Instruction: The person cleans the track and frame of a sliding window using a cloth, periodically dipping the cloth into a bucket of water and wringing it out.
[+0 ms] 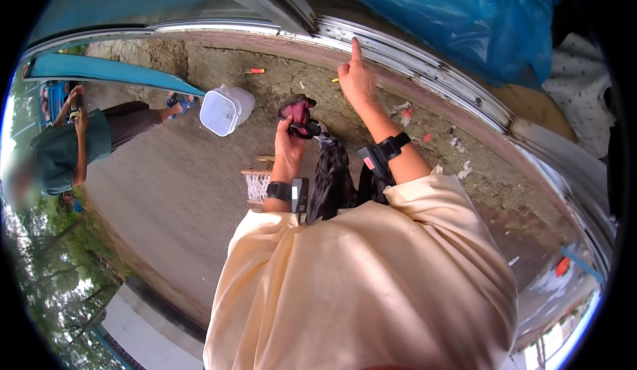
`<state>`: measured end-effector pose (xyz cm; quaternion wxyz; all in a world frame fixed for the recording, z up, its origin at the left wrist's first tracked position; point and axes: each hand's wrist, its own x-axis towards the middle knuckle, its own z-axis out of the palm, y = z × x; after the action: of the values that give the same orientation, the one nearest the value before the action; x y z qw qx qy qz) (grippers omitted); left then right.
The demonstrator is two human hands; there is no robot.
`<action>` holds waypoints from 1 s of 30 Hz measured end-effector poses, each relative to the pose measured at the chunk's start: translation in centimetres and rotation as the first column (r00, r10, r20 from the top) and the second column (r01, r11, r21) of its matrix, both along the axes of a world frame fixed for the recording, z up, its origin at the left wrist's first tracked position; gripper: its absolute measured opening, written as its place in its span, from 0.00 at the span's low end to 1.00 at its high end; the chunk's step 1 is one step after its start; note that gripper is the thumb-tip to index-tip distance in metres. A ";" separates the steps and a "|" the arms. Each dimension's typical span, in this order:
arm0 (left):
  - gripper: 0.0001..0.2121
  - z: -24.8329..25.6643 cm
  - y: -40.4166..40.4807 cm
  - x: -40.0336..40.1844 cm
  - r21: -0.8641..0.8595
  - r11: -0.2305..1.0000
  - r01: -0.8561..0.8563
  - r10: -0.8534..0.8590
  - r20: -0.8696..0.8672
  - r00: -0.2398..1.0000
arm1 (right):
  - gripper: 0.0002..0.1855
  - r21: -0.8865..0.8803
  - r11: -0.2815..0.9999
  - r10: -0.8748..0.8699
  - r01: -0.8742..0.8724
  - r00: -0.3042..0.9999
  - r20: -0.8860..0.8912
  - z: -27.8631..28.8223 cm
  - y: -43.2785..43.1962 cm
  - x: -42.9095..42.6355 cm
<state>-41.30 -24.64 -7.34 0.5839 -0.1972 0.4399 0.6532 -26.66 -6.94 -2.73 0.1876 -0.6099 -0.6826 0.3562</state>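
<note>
My left hand (289,143) grips a dark and magenta cloth (297,111), with a black part hanging at its right side. My right hand (359,79) has its index finger stretched out, its tip at the metal sliding track (398,54) of a door or window frame; the other fingers are curled. Whether the fingertip touches the track I cannot tell. The track looks dirty, with dark specks along it. Black straps with small devices sit on both my forearms. A white lidded plastic bucket (219,112) stands on the ground left of my left hand.
Blue plastic sheeting (458,16) lies beyond the track. A red-handled tool (255,71) is on the concrete near the sill. A small stool with a woven seat (258,186) stands left of my legs. Another person (74,146) in a green shirt stands at the left. Scraps litter the ground.
</note>
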 end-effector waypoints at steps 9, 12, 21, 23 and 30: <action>0.14 -1.6 0.5 2.5 -0.019 1.000 -0.024 0.023 -0.059 0.998 | 0.26 0.020 0.999 0.030 -0.032 0.994 0.105 -1.9 0.3 5.9; 0.14 -1.7 0.5 3.0 -0.015 1.000 -0.003 0.002 -0.058 0.998 | 0.22 -0.303 0.940 0.108 -0.158 0.978 -0.176 0.5 -0.1 10.7; 0.17 -0.3 -6.1 5.4 -0.096 0.968 -0.232 0.224 -0.093 0.970 | 0.36 -0.822 0.470 0.669 -0.322 0.737 0.094 -15.2 -4.8 15.8; 0.17 0.5 -7.5 6.3 -0.125 0.966 -0.228 0.214 -0.111 0.970 | 0.37 -0.832 0.468 0.688 -0.296 0.713 0.134 -16.2 -5.5 15.3; 0.17 0.1 -11.8 6.3 -0.152 0.963 -0.224 0.209 -0.108 0.972 | 0.36 -0.915 0.380 0.650 -0.134 0.743 0.161 -15.3 -6.8 12.5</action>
<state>-35.05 -36.47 -7.23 0.4701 -0.2613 0.4937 0.6833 -14.16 -13.70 -18.00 -0.4207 -0.4976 -0.5613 0.5101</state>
